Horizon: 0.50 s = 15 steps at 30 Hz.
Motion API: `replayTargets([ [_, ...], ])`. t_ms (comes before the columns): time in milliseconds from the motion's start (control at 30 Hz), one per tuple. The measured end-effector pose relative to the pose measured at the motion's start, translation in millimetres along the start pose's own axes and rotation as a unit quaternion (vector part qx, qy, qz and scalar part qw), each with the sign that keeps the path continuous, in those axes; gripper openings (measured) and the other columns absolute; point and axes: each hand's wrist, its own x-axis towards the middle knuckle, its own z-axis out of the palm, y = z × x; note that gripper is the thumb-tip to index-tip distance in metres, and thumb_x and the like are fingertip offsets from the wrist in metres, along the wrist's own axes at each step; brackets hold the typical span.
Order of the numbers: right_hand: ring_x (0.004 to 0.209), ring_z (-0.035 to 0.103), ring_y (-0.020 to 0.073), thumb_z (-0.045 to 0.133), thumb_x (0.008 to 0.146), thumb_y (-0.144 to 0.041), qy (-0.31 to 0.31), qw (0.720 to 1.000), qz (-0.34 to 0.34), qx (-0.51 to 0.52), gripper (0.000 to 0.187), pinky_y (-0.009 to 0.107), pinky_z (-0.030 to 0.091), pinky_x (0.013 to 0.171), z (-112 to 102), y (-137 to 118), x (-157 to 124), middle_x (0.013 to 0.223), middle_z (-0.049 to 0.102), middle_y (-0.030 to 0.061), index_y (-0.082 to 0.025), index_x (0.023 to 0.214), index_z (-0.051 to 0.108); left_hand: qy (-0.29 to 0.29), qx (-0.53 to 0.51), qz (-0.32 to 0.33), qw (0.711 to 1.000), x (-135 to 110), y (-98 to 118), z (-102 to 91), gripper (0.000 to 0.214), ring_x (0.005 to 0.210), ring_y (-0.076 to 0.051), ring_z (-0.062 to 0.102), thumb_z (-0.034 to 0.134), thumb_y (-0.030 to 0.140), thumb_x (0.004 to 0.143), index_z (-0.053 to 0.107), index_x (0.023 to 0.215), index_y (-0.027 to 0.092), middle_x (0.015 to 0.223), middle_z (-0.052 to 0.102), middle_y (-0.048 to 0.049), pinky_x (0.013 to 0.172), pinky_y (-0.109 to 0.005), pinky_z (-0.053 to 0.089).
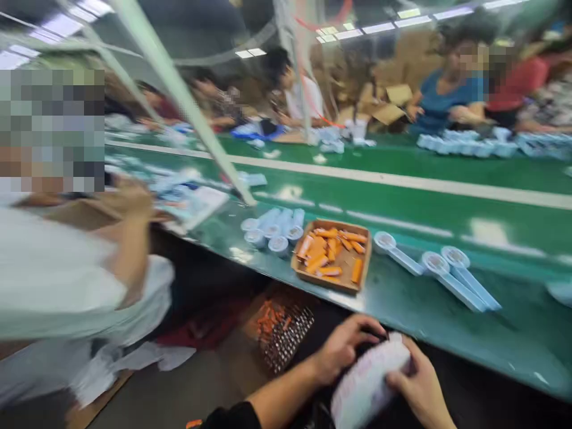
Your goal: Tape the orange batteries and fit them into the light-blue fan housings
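Low in front of me, below the table edge, a whitish rounded object (370, 381) with faint pinkish marks is tilted and blurred, so its kind is unclear. My right hand (420, 378) grips its right side, thumb across the front and fingers behind. My left hand (344, 351) is bent over its upper end, fingertips closed there near a small dark bit. On the table just beyond my hands stands a cardboard tray (361, 280) of orange cylindrical pieces with wires. Light-blue long-handled parts with round heads (453, 280) lie to the right of it.
More light-blue parts (277, 229) are grouped left of the tray. Under the table, a box (286, 328) holds orange and metallic pieces. A green conveyor (402, 190) runs behind, with a slanted pole (192, 113) at left. A co-worker in white (67, 274) sits close on my left; others work across.
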Motion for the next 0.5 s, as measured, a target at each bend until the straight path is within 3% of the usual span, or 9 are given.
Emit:
replayTargets([
  [67, 0.085, 0.074, 0.03, 0.074, 0.086, -0.067, 0.099, 0.993, 0.064, 0.019, 0.05, 0.04, 0.064, 0.071, 10.3, -2.0, -32.5, 0.099, 0.076, 0.0051, -0.029, 0.119, 0.07, -0.001, -0.083, -0.011, 0.996, -18.5, 12.3, -11.4, 0.113, 0.123, -0.035, 0.065, 0.056, 0.103, 0.065, 0.059, 0.139, 0.018, 0.134, 0.064, -0.0222, 0.102, -0.049, 0.057],
  [133, 0.087, 0.074, 0.0272, 0.073, 0.089, -0.063, 0.175, 0.98, 0.096, 0.025, 0.049, 0.036, 0.064, 0.074, 19.3, -13.7, -50.0, 0.103, 0.075, 0.0067, -0.026, 0.12, 0.067, -0.014, -0.012, -0.04, 0.999, -25.1, 28.5, -40.0, 0.091, 0.109, -0.028, 0.07, 0.08, 0.08, 0.07, 0.064, 0.136, 0.019, 0.126, 0.071, -0.0161, 0.097, -0.04, 0.058],
  [167, 0.088, 0.073, 0.0251, 0.069, 0.094, -0.061, 0.177, 0.978, 0.103, 0.026, 0.046, 0.034, 0.063, 0.075, 22.6, -21.5, -54.0, 0.105, 0.074, 0.0076, -0.024, 0.122, 0.065, -0.019, 0.05, -0.048, 0.997, -23.7, 36.0, -56.6, 0.069, 0.102, -0.025, 0.072, 0.079, 0.067, 0.082, 0.068, 0.13, 0.019, 0.119, 0.075, -0.0126, 0.095, -0.037, 0.058],
  [233, 0.081, 0.072, 0.0204, 0.059, 0.101, -0.061, 0.09, 0.991, 0.085, 0.046, 0.044, 0.028, 0.06, 0.069, 25.1, -38.0, -56.7, 0.099, 0.074, 0.0069, -0.022, 0.121, 0.065, -0.032, 0.149, -0.055, 0.987, -15.7, 47.8, -85.8, 0.043, 0.1, -0.023, 0.073, 0.074, 0.05, 0.091, 0.075, 0.122, 0.02, 0.114, 0.078, -0.0087, 0.096, -0.034, 0.057],
  [300, 0.068, 0.067, 0.0166, 0.047, 0.106, -0.065, -0.023, 0.997, 0.031, 0.072, 0.049, 0.024, 0.055, 0.061, 20.8, -52.0, -56.1, 0.083, 0.072, 0.0035, -0.021, 0.11, 0.068, -0.104, 0.179, -0.057, 0.977, -6.2, 53.5, -103.6, 0.033, 0.097, -0.021, 0.074, 0.072, 0.041, 0.092, 0.079, 0.116, 0.02, 0.109, 0.081, -0.0059, 0.094, -0.03, 0.057],
  [333, 0.065, 0.065, 0.0155, 0.044, 0.107, -0.064, -0.045, 0.996, 0.006, 0.072, 0.049, 0.024, 0.054, 0.061, 16.6, -57.1, -54.9, 0.079, 0.07, 0.0025, -0.021, 0.106, 0.069, -0.151, 0.173, -0.057, 0.972, -2.1, 53.7, -107.4, 0.031, 0.096, -0.02, 0.075, 0.072, 0.039, 0.092, 0.079, 0.114, 0.019, 0.108, 0.081, -0.005, 0.093, -0.029, 0.057],
  [433, 0.073, 0.067, 0.0151, 0.058, 0.108, -0.042, 0.01, 0.999, -0.025, 0.033, 0.024, 0.025, 0.057, 0.07, 2.1, -65.1, -46.8, 0.088, 0.073, 0.0036, -0.022, 0.116, 0.068, -0.267, 0.13, -0.056, 0.953, 5.8, 45.5, -102.8, 0.027, 0.097, -0.018, 0.077, 0.072, 0.032, 0.092, 0.08, 0.114, 0.019, 0.108, 0.082, -0.0043, 0.091, -0.024, 0.055],
  [500, 0.085, 0.07, 0.0169, 0.067, 0.102, -0.028, 0.007, 0.999, -0.043, 0.026, 0.025, 0.027, 0.06, 0.078, -4.4, -66.8, -39.4, 0.1, 0.074, 0.0062, -0.023, 0.126, 0.066, -0.299, 0.109, -0.048, 0.947, 6.8, 37.7, -93.4, 0.026, 0.098, -0.018, 0.077, 0.071, 0.03, 0.093, 0.079, 0.115, 0.018, 0.109, 0.082, -0.005, 0.091, -0.023, 0.054],
])
